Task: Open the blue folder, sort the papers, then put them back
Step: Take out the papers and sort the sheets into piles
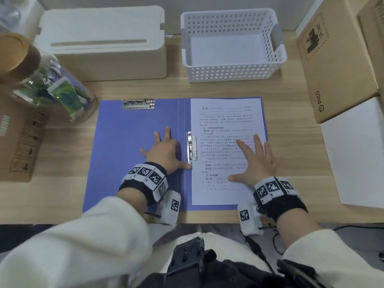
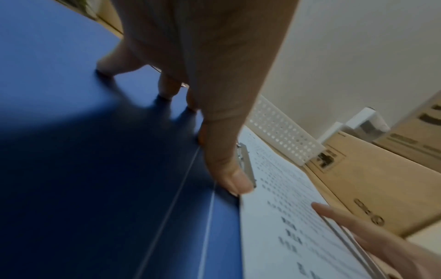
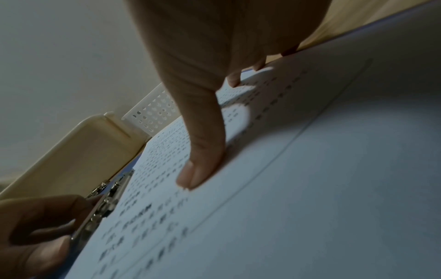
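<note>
The blue folder (image 1: 133, 154) lies open flat on the wooden desk. Printed papers (image 1: 224, 121) sit on its right half, beside a metal spring clip (image 1: 192, 148) along the spine. A second metal clip (image 1: 138, 104) is at the top of the left flap. My left hand (image 1: 164, 151) rests flat on the left flap with fingers spread, and its thumb (image 2: 232, 181) touches the lower end of the spine clip (image 2: 247, 164). Flat on the papers (image 3: 310, 169) lies my right hand (image 1: 256, 159), fingers straight and thumb (image 3: 198, 169) pressed down.
Behind the folder stand a white perforated basket (image 1: 232, 73) and a cream box (image 1: 108, 44). A glass jar with a cork lid (image 1: 41, 80) and a cardboard box (image 1: 18, 142) stand left. A PICO carton (image 1: 332, 69) and a white sheet (image 1: 357, 154) lie right.
</note>
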